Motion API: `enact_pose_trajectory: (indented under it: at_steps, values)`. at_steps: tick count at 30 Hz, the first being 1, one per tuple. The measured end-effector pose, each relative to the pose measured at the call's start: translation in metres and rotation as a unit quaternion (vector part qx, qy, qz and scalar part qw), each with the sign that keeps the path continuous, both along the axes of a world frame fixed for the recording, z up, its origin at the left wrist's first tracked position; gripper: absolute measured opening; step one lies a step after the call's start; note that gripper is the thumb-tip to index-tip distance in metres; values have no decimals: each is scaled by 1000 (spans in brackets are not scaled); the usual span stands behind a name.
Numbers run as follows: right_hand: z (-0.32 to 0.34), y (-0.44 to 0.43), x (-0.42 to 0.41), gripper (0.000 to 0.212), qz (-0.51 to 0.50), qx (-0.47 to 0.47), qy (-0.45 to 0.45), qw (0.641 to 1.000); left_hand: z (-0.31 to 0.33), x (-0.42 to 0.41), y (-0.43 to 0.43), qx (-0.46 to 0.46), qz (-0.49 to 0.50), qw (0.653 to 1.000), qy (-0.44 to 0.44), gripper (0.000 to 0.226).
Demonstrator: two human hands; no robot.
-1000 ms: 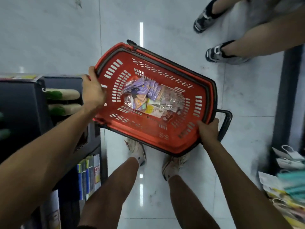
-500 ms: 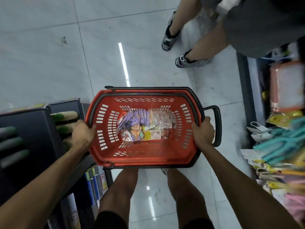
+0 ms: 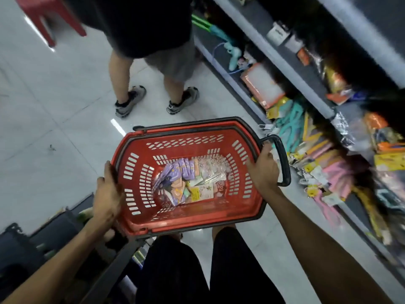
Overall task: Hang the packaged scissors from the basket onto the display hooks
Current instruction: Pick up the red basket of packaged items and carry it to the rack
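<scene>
While being gripped at opposite ends by the curled left hand (image 3: 107,194) and right hand (image 3: 263,172), the slotted red plastic basket (image 3: 192,218) is being carried with glossy, flat packaged scissors (image 3: 188,183), purple and yellow, on its floor.

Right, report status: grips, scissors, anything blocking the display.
Both holding: left grip and right grip on the red basket rim. Packaged scissors lie in the basket bottom. Another person stands ahead, beside the display shelves.
</scene>
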State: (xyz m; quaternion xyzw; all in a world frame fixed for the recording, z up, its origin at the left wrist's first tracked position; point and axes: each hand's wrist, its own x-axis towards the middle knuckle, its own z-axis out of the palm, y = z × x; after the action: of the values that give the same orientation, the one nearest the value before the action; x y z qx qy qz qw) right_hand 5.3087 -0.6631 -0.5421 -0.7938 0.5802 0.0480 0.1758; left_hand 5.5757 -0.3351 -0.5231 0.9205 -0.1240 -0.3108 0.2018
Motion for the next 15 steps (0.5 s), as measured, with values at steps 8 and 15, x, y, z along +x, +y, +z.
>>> enact_pose_trajectory:
  at_steps: [8,15]
  values:
    - [83,43,-155,69,-191,-35,2,981,74,-24,-94,-42,-244,968,-33,89]
    - [127,104,-279,57,-387,-43,-23,921,115,-102,-215,-72,-443,890,-83,84]
